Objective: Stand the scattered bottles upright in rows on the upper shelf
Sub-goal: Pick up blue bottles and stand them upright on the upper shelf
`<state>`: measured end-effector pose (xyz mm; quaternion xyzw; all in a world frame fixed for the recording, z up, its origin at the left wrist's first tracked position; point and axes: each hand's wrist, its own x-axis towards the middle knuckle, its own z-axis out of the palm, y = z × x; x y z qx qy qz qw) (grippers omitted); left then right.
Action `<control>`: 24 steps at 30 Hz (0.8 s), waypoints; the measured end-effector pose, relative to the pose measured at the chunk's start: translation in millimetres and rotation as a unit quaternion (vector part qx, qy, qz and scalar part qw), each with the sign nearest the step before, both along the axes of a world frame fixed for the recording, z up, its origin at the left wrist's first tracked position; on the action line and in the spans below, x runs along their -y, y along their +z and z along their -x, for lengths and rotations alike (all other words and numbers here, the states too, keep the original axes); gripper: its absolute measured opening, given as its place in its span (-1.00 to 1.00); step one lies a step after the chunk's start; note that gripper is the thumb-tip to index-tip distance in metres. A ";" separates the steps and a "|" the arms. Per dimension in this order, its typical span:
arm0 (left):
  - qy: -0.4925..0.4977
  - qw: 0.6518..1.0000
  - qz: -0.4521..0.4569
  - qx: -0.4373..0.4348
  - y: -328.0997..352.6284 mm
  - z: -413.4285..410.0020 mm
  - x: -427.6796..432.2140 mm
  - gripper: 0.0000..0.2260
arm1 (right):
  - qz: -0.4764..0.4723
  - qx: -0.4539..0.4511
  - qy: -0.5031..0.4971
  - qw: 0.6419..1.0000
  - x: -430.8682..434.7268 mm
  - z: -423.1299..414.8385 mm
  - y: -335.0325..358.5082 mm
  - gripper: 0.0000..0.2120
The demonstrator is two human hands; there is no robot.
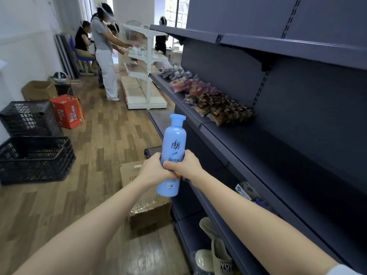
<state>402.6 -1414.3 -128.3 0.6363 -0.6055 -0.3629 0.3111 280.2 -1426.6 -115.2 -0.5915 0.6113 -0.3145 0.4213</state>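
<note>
A light blue bottle (173, 143) with a blue cap and dark lettering is held upright in the air, left of the dark shelving. My left hand (154, 169) grips its lower half from the left. From the right, my right hand (185, 165) wraps round the same part, thumb across the front. The bottle's base hangs below both hands. To the right of the bottle, the dark shelf board (278, 155) at chest height is bare. An upper shelf (288, 46) runs above it, seen from below.
Snack packets (208, 100) lie in a row farther along the chest-height shelf. Slippers (214, 251) and small boxes (246, 190) sit on lower shelves. A cardboard box (147, 211) stands on the wooden floor below the bottle. Black crates (33, 155) stand left. People work at a white rack (143, 62) beyond.
</note>
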 end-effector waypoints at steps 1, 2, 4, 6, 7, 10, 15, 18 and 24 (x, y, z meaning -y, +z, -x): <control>-0.012 1.000 0.000 0.004 2.1 -0.5 6.3 -0.50 | -0.003 0.003 -0.010 1.000 3.8 -0.4 1.6 -0.57; -0.024 1.000 0.000 0.008 4.1 -0.4 12.8 -0.47 | -0.005 0.008 -0.021 1.000 7.9 0.1 2.3 -0.55; -0.048 0.999 0.003 0.016 8.4 1.6 24.4 -0.44 | -0.005 0.016 -0.045 0.999 15.2 2.3 4.3 -0.53; -0.064 0.998 0.004 0.017 11.7 5.8 34.4 -0.43 | 0.001 0.023 -0.069 0.997 21.1 6.0 5.5 -0.52; -0.072 0.997 0.006 0.016 13.2 8.6 39.0 -0.42 | 0.005 0.026 -0.081 0.996 23.1 8.9 6.6 -0.52; -0.109 0.994 0.015 0.010 15.8 20.0 52.4 -0.45 | 0.018 0.030 -0.119 0.992 28.5 19.8 8.8 -0.53; -0.168 0.985 0.045 0.008 17.5 48.5 73.4 -0.56 | 0.041 0.018 -0.202 0.978 29.3 46.0 13.5 -0.53; -0.208 0.977 0.044 -0.010 19.2 72.2 80.6 -0.54 | 0.064 0.001 -0.255 0.965 22.7 66.7 19.6 -0.56; -0.291 0.954 0.059 -0.044 27.8 127.1 82.6 -0.52 | 0.098 0.011 -0.350 0.932 2.4 109.4 27.9 -0.59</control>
